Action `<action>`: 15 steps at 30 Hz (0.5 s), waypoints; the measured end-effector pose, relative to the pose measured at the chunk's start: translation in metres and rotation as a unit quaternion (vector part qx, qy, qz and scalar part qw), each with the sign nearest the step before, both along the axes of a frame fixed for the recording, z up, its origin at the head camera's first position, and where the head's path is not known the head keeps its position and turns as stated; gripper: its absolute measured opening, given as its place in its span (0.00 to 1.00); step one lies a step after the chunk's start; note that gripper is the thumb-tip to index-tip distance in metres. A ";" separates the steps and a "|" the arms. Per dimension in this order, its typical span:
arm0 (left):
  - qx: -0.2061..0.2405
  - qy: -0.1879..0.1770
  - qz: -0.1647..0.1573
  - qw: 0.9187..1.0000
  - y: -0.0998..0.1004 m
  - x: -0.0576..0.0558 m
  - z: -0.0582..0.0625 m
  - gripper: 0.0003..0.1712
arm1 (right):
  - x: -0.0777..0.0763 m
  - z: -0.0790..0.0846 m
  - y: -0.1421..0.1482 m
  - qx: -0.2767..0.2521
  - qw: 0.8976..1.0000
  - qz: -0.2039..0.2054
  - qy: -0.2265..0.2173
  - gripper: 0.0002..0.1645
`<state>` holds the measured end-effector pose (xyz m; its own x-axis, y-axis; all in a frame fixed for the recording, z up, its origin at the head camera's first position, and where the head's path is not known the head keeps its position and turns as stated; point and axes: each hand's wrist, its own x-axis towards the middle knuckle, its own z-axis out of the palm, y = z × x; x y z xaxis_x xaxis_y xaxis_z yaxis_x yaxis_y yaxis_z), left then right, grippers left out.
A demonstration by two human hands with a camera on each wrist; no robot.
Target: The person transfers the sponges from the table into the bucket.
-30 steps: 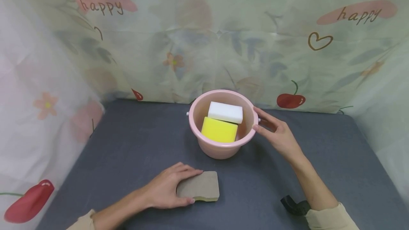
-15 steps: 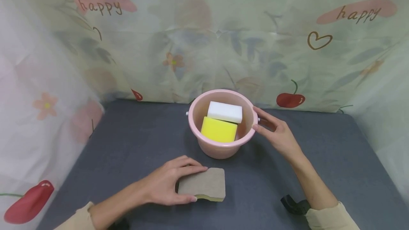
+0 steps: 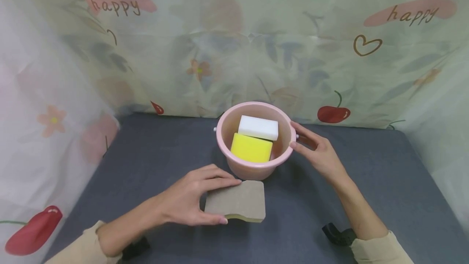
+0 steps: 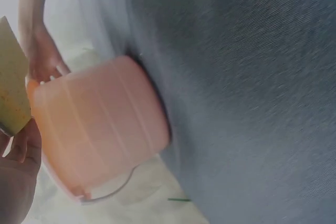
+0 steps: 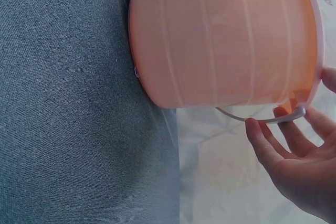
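My left hand grips a sponge with a grey-brown top and a yellowish underside, thumb along its near edge and fingers along the far one. The sponge is raised off the table, just in front of a pink bucket. In the left wrist view, the sponge stands beside the bucket's rim. Upright in the bucket lie a white block-shaped sponge and a yellow sponge. My right hand holds the bucket's right rim; in the right wrist view, its fingertips are at the thin wire handle.
A dark grey cloth covers the table. Behind it hangs a patterned curtain, close to the bucket, with more curtain at both sides. A black wrist device sits beside the right forearm, and another black piece shows under the left.
My left hand has lifted the sponge from the table and carried it forward and slightly right, to the bucket's front. The right hand and the bucket have stayed in place.
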<state>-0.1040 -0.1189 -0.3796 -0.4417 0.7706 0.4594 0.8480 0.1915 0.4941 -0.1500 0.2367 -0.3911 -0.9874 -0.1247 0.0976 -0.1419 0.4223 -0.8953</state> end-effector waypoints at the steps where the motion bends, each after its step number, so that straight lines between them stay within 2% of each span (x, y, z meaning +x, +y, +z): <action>1: 0.003 0.003 -0.001 1.000 0.000 -0.001 0.003 0.39 | 0.000 0.000 0.000 -0.001 1.000 0.001 0.000 0.37; 7: 0.010 0.025 -0.001 1.000 0.002 -0.010 0.019 0.37 | 0.000 -0.001 0.000 -0.002 1.000 0.001 0.000 0.37; 15: 0.004 0.031 0.025 0.999 0.002 -0.023 0.038 0.35 | 0.000 0.000 0.000 0.000 1.000 0.001 0.000 0.37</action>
<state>-0.1274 -0.1168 -0.3420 -0.4504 0.7445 0.4928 0.8664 0.2312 0.4427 -0.1500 0.2370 -0.3916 -0.9870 -0.1269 0.0984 -0.1434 0.4214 -0.8954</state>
